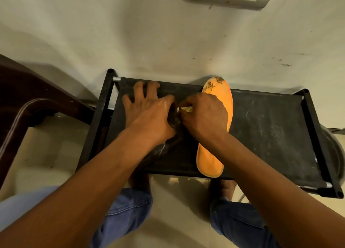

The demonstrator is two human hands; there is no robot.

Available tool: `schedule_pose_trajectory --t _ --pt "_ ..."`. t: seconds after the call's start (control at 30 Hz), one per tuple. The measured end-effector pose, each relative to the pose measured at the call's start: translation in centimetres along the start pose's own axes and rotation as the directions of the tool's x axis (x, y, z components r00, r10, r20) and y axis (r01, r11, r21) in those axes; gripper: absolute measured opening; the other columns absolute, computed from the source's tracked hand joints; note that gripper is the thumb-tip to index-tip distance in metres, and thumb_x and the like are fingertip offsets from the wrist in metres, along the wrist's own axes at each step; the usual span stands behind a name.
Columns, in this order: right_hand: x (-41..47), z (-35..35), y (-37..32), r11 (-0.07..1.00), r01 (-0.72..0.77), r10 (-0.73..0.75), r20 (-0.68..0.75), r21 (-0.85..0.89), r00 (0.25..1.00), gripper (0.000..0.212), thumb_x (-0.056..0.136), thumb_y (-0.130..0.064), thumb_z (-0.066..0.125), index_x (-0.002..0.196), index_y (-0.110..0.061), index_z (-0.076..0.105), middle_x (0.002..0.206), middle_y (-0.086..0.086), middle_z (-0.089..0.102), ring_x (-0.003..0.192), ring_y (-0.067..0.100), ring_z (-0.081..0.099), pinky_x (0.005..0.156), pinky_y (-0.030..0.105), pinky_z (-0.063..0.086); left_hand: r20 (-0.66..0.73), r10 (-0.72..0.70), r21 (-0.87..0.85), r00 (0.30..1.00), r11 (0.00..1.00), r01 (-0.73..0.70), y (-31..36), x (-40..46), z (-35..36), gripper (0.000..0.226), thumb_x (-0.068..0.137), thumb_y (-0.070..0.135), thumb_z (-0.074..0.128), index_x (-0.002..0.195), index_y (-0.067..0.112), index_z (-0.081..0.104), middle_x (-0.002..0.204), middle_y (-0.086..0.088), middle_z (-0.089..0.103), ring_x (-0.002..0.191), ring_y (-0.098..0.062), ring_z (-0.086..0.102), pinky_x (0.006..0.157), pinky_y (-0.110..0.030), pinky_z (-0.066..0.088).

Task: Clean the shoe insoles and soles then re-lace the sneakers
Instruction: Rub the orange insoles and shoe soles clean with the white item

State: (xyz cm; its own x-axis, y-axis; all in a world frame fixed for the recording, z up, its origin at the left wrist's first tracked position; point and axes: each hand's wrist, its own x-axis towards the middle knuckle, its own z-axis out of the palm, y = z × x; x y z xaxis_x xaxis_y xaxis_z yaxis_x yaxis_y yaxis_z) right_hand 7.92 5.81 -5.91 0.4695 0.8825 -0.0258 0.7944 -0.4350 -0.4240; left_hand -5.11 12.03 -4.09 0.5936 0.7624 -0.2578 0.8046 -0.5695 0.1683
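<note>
— While my left hand (149, 115) lies spread on the rack (270, 136), what sits under it?

— A dark insole (168, 147), flat on the black fabric top. I have the fingers wide and straight, pressing down on it, so most of it is hidden; only its near end shows past my wrist.

— And your right hand (203, 115)?

— Just beside the left, thumbs almost touching. Its fingers are curled tight round a small yellowish brush (184, 109); only the tip pokes out toward the left hand, at the dark insole's edge. What exactly it is, I can't tell for sure.

— Where's the other insole?

— The orange insole (214, 154) lies lengthwise under and beyond my right hand, worn toe away from me, heel at the rack's near edge. My right wrist crosses over its middle.

— Anything else?

— A brown chair (28, 102) off to the left of my left arm.
</note>
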Motion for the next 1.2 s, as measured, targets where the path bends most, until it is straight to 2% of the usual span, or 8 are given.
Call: schedule_pose_trajectory --t 0.2,0.3,0.4,0.5,0.6,0.77,0.93,1.2 --pt "-0.1 0.5 -0.6 0.991 0.1 -0.099 0.013 -0.095 0.995 0.012 0.09 -0.033 0.068 0.094 -0.026 0.076 0.09 -0.004 0.07 0.085 0.015 0.062 0.063 0.032 0.052 0.03 -0.076 -0.008 0.997 0.997 0.076 0.2 0.3 0.1 0.094 0.064 0.059 0.084 0.143 0.04 0.036 0.163 -0.006 0.007 0.151 -0.04 -0.006 0.115 -0.07 0.017" --pt "1.1 -0.1 0.4 0.992 0.031 -0.038 -0.055 -0.121 0.998 0.013 0.09 -0.03 0.068 0.097 -0.026 0.077 0.093 -0.003 0.071 0.09 0.016 0.063 0.065 0.031 0.053 0.039 -0.095 -0.006 0.995 0.995 0.095 0.0 0.4 0.0 0.109 0.064 0.064 0.082 0.151 0.038 0.023 0.164 -0.006 0.002 0.152 -0.04 -0.009 0.117 -0.07 0.013" --pt "1.4 0.0 0.4 0.999 -0.009 0.008 -0.028 -0.038 1.0 0.014 0.09 -0.028 0.069 0.1 -0.025 0.078 0.097 -0.004 0.073 0.093 0.015 0.064 0.07 0.03 0.053 0.089 -0.12 -0.029 0.989 0.992 0.123 -0.2 0.6 0.0 0.118 0.064 0.064 0.083 0.156 0.036 0.014 0.166 -0.007 -0.001 0.154 -0.037 -0.008 0.12 -0.066 0.011" --pt "0.6 0.5 -0.6 0.998 0.062 -0.063 0.059 0.027 0.996 0.012 0.089 -0.029 0.071 0.097 -0.025 0.078 0.095 -0.004 0.073 0.089 0.015 0.064 0.07 0.033 0.055 0.126 -0.139 -0.048 0.982 0.988 0.146 -0.2 0.8 0.0 0.118 0.065 0.061 0.084 0.157 0.037 0.013 0.167 -0.006 -0.003 0.155 -0.035 -0.005 0.121 -0.065 0.011" --pt "0.3 0.7 -0.8 0.994 0.103 -0.102 0.053 -0.029 0.993 0.012 0.088 -0.032 0.071 0.096 -0.026 0.078 0.093 -0.004 0.072 0.087 0.016 0.064 0.066 0.031 0.053 0.125 -0.134 -0.068 0.983 0.987 0.143 -0.2 0.7 0.0 0.117 0.066 0.059 0.085 0.157 0.037 0.015 0.167 -0.005 -0.003 0.155 -0.036 0.001 0.121 -0.065 0.013" --pt "0.8 0.3 0.0 0.992 0.028 -0.038 -0.075 -0.127 0.997 0.014 0.092 -0.033 0.066 0.099 -0.026 0.076 0.095 -0.002 0.072 0.093 0.018 0.063 0.071 0.035 0.055 0.141 -0.124 -0.08 0.982 0.987 0.136 -0.2 0.5 0.0 0.116 0.067 0.06 0.084 0.157 0.036 0.014 0.168 -0.005 -0.006 0.155 -0.037 0.002 0.121 -0.064 0.015" --pt "0.4 0.7 -0.5 0.996 0.084 -0.085 0.041 0.02 0.996 0.011 0.089 -0.031 0.072 0.098 -0.027 0.077 0.097 -0.005 0.072 0.089 0.013 0.064 0.067 0.029 0.051 0.157 -0.134 -0.091 0.978 0.985 0.149 0.0 0.6 -0.2 0.116 0.068 0.054 0.086 0.157 0.036 0.014 0.168 -0.006 -0.007 0.155 -0.038 0.001 0.121 -0.064 0.016" --pt "1.7 -0.3 0.6 0.999 0.015 -0.015 0.007 -0.051 1.0 0.019 0.088 -0.022 0.067 0.103 -0.03 0.078 0.102 -0.006 0.073 0.098 0.017 0.062 0.073 0.037 0.058 0.148 -0.108 -0.089 0.983 0.989 0.122 -0.2 0.5 -0.1 0.112 0.071 0.057 0.083 0.158 0.035 0.015 0.169 -0.007 -0.006 0.154 -0.039 0.003 0.12 -0.063 0.019"
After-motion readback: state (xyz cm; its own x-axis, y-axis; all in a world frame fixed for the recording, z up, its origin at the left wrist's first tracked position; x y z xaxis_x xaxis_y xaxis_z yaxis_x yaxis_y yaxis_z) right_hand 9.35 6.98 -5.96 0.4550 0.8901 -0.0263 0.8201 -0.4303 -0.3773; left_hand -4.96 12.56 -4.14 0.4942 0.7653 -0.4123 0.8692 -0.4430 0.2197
